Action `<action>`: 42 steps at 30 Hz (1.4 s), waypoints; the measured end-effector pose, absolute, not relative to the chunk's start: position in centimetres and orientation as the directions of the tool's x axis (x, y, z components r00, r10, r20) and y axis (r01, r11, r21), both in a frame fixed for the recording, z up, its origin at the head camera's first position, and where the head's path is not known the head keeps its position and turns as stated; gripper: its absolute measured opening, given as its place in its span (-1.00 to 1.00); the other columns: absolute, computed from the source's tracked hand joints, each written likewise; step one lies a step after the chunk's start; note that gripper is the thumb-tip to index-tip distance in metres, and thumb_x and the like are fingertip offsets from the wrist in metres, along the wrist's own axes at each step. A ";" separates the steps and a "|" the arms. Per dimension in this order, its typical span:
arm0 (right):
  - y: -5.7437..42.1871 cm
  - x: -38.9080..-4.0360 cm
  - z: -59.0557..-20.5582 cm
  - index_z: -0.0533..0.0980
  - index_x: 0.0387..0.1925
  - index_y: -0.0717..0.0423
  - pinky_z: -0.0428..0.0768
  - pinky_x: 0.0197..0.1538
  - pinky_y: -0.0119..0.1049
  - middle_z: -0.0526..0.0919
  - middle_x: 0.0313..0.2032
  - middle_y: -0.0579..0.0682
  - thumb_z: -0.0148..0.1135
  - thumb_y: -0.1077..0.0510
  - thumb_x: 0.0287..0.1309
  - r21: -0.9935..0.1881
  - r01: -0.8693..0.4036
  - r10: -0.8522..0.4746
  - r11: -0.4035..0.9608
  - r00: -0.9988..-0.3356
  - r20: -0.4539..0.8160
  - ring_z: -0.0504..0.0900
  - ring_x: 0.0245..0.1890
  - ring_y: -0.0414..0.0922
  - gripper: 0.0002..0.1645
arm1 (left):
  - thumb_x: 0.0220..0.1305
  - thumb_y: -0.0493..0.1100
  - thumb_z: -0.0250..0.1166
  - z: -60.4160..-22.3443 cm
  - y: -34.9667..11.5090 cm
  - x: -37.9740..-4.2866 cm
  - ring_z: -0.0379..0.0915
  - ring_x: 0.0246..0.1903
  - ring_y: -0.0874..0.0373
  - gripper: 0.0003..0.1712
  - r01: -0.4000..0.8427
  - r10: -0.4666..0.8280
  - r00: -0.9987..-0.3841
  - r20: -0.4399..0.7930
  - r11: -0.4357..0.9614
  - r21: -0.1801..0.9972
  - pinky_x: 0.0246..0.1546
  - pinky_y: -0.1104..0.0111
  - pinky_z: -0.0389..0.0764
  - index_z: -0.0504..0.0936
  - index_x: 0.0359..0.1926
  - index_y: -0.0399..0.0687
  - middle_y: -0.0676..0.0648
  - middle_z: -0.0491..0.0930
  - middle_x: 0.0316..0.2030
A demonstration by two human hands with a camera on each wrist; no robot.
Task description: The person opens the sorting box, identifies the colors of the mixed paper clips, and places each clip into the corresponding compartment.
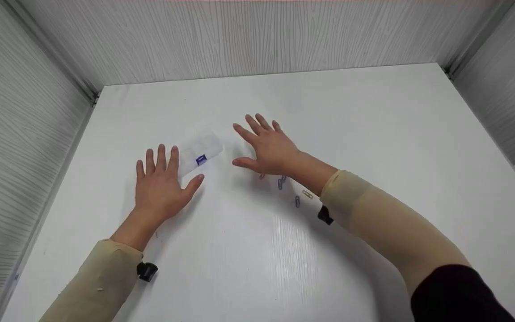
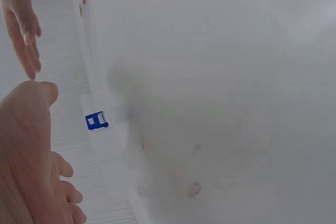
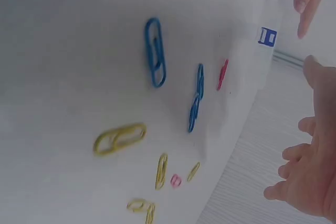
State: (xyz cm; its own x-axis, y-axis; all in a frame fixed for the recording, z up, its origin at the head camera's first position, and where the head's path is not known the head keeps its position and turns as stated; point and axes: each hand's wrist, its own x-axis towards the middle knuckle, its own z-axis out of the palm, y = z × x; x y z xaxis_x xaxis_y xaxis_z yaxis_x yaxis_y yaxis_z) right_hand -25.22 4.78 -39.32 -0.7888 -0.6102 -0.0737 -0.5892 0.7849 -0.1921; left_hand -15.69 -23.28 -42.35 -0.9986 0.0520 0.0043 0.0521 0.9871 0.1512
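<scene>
My left hand (image 1: pixel 159 188) is spread with straight fingers at the near left end of a clear plastic case (image 1: pixel 208 144), overlapping its edge in the head view. A blue latch (image 1: pixel 201 159) marks the case's near side. To the right of the case, my right hand (image 1: pixel 268 150) hovers with fingers and thumb apart, holding nothing. Below it lie scattered paper clips, partly hidden by the hand and forearm in the head view. The right wrist view shows blue paper clips (image 3: pixel 155 53), a red paper clip (image 3: pixel 222 75) and several yellow paper clips (image 3: pixel 119 139).
Everything lies on a white table (image 1: pixel 239 268). Pale wood-grain panels (image 1: pixel 257 36) wall it in at the back and both sides. Both forearms wear beige sleeves (image 1: pixel 382 219), each with a small black device (image 1: pixel 147 271) at the wrist.
</scene>
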 end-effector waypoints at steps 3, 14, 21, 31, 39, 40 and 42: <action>3.2 -25.6 -39.9 -0.13 0.74 -0.22 -0.12 0.60 0.23 -0.19 0.71 0.06 -0.07 -0.56 0.45 -0.201 -0.606 -0.632 0.770 -0.767 -0.108 -0.28 0.69 0.08 0.08 | 0.47 0.50 0.00 -42.6 -23.5 -15.4 -0.35 0.61 -0.46 0.18 0.044 0.046 -0.999 -0.011 0.987 0.156 0.51 -0.32 -0.29 -0.05 0.68 -0.28 -0.47 -0.16 0.63; -0.6 -26.2 -41.5 -0.17 0.74 -0.26 -0.11 0.60 0.23 -0.23 0.71 -0.01 -0.06 -0.54 0.46 -0.222 -0.630 -0.667 0.744 -0.719 -0.195 -0.30 0.69 0.04 0.07 | 0.48 0.54 -0.05 -43.3 -23.8 -15.0 -0.26 0.59 -0.50 0.19 0.025 0.037 -0.997 -0.069 0.985 0.169 0.50 -0.36 -0.29 -0.02 0.67 -0.32 -0.52 -0.10 0.60; -1.2 -26.3 -42.2 -0.15 0.74 -0.24 -0.09 0.60 0.20 -0.22 0.71 -0.07 -0.05 -0.53 0.47 -0.225 -0.617 -0.657 0.754 -0.711 -0.250 -0.30 0.69 0.00 0.06 | 0.49 0.50 0.00 -43.4 -23.8 -15.1 -0.23 0.58 -0.50 0.18 0.041 0.054 -0.996 -0.067 0.983 0.180 0.50 -0.34 -0.28 0.00 0.65 -0.37 -0.52 -0.06 0.59; -0.5 -26.4 -41.9 -0.09 0.73 -0.17 -0.09 0.61 0.14 -0.17 0.71 -0.05 0.00 -0.45 0.51 -0.207 -0.595 -0.630 0.777 -0.729 -0.267 -0.27 0.69 0.00 0.02 | 0.49 0.50 -0.02 -43.3 -23.3 -16.5 -0.27 0.60 -0.46 0.18 0.077 0.096 -0.990 -0.099 0.980 0.183 0.52 -0.30 -0.28 -0.05 0.66 -0.36 -0.50 -0.10 0.61; 2.9 -27.2 -41.7 -0.05 0.73 -0.10 -0.05 0.60 0.18 -0.13 0.70 0.02 0.01 -0.36 0.57 -0.190 -0.573 -0.604 0.797 -0.750 -0.271 -0.24 0.69 0.06 -0.04 | 0.50 0.50 -0.03 -43.2 -21.4 -19.3 -0.29 0.62 -0.39 0.17 0.149 0.172 -0.976 -0.132 0.975 0.164 0.56 -0.22 -0.25 -0.06 0.67 -0.33 -0.45 -0.12 0.63; 3.4 -27.2 -41.6 -0.04 0.73 -0.09 -0.05 0.60 0.18 -0.13 0.70 0.03 0.03 -0.34 0.57 -0.194 -0.566 -0.598 0.801 -0.754 -0.272 -0.23 0.69 0.06 -0.04 | 0.50 0.49 -0.03 -43.2 -21.0 -19.7 -0.29 0.63 -0.38 0.17 0.159 0.182 -0.974 -0.138 0.974 0.160 0.56 -0.21 -0.25 -0.06 0.67 -0.32 -0.44 -0.11 0.63; 4.5 -27.4 -41.6 -0.03 0.73 -0.10 -0.05 0.60 0.19 -0.12 0.70 0.03 0.05 -0.31 0.58 -0.203 -0.550 -0.586 0.810 -0.764 -0.270 -0.22 0.69 0.06 -0.06 | 0.50 0.49 -0.03 -43.1 -20.3 -20.4 -0.28 0.63 -0.35 0.15 0.177 0.200 -0.969 -0.146 0.972 0.157 0.57 -0.20 -0.24 -0.05 0.68 -0.30 -0.42 -0.11 0.64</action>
State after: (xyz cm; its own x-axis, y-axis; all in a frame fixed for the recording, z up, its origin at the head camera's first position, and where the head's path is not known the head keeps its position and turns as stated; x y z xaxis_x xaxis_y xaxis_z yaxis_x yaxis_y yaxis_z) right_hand -27.44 4.48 -41.59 -0.7640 -0.5862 -0.2697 -0.5500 0.8102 -0.2027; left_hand -20.40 -20.31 -43.10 -0.9689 0.2000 -0.1457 0.1769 0.9716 0.1569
